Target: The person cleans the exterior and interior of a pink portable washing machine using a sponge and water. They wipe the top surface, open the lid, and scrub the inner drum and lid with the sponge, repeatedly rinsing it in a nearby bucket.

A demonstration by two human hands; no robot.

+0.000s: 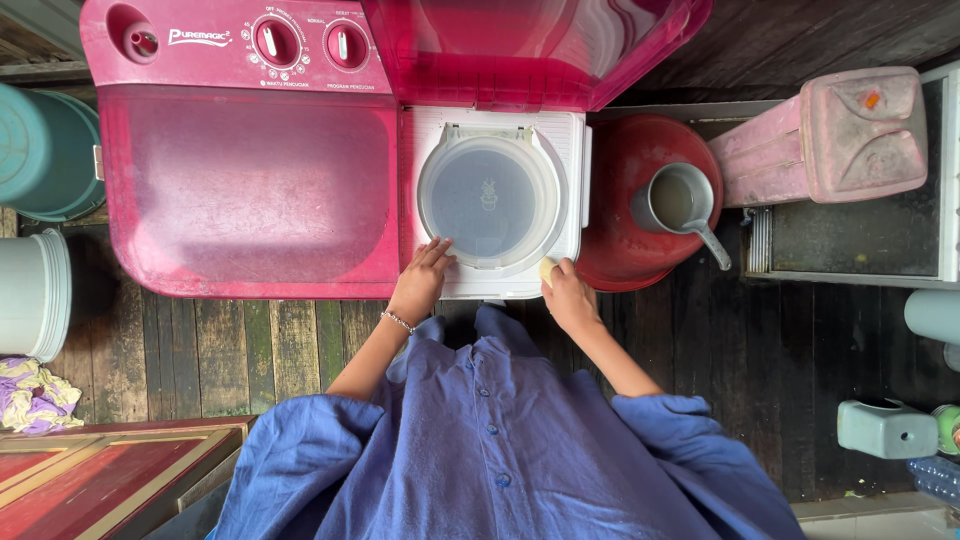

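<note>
Head view, looking straight down: one magenta twin-tub washing machine (250, 190) stands on a dark plank floor (270, 350), with two round control knobs (277, 42) on its back panel and one small round inlet at the back left corner. Its left tub is covered by a closed translucent magenta lid; the right tub's magenta lid (530, 45) is raised and leans back. One round translucent white inner cover (490, 195) lies flat in the white-framed spin opening on the machine's right side. Two bare hands are present. The left hand (422, 280), with one thin bracelet on its wrist, rests open, fingertips touching the front left rim of the inner cover and gripping nothing. The right hand (566, 292) sits at the front right corner of the white frame, fingers curled around a small pale yellow object (547, 268); what the object is cannot be told. Just beside the machine's right edge is one red round plastic basin (625, 250), and one grey metal dipper (682, 202) with a handle rests in it. Further right lies one pink plastic jerrycan (840, 135) on its side. At the left edge are one teal tub (40, 150), one white bucket (35, 295) and one bundle of pale cloth (35, 395). A blue buttoned garment (490, 440) fills the lower middle and hides the floor beneath.
</note>
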